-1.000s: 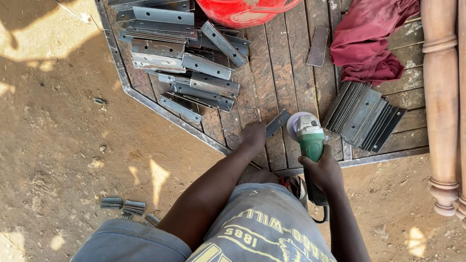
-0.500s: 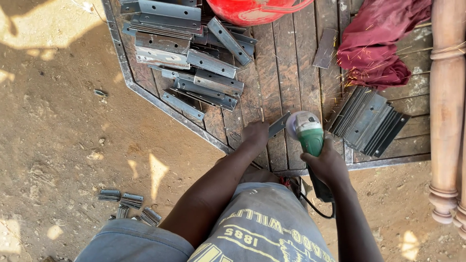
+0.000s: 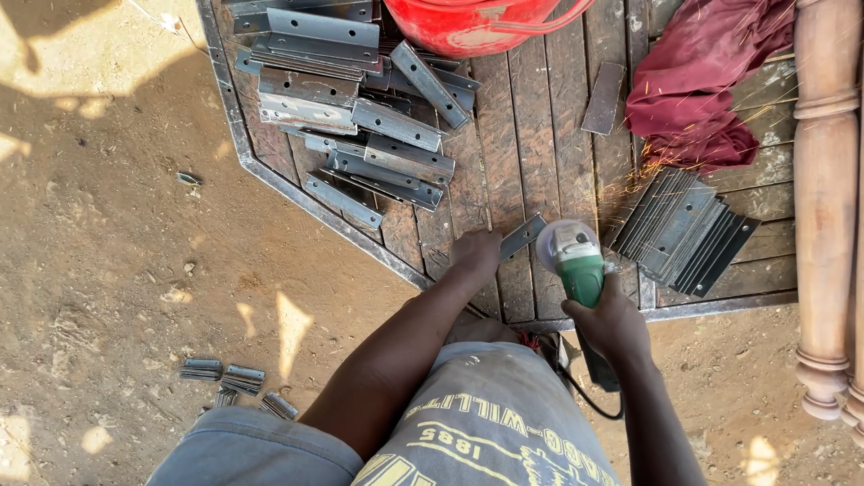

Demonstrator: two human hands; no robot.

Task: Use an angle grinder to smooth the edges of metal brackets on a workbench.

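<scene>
Pressing left hand (image 3: 474, 254) on metal strip (image 3: 522, 238) | right hand (image 3: 610, 322) gripping grinder (image 3: 576, 261) (sparks flying)

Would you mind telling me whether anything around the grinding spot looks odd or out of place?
Sparks from the angle grinder fly toward the crumpled red cloth lying close by on the wooden platform. A few metal strips lie scattered on the dirt.

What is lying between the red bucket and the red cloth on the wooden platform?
In the head view, one flat metal plate lies on the planks between the red bucket and the red cloth.
</scene>
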